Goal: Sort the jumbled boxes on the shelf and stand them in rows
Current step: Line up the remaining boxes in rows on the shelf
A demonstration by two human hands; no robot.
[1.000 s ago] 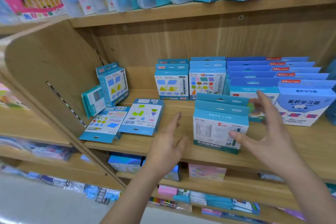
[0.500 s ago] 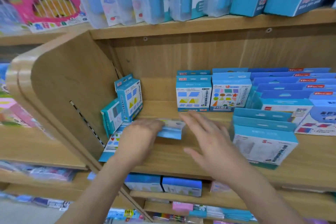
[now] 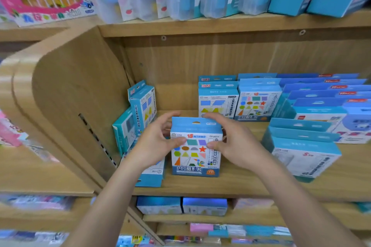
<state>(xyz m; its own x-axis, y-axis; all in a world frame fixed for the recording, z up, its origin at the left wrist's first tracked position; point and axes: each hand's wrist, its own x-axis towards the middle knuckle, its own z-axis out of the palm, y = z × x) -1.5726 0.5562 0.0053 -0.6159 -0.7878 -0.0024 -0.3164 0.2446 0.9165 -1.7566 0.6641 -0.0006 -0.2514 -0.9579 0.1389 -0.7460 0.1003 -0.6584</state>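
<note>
Both hands, left (image 3: 158, 142) and right (image 3: 232, 142), pinch the shapes box (image 3: 195, 150) upright at the shelf (image 3: 241, 184) front, so it is best kept square and slid back before the matching row (image 3: 256, 102).

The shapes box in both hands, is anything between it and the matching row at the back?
Nothing visible. The shapes box, held by the left hand and right hand, faces bare shelf up to the matching row.
</note>
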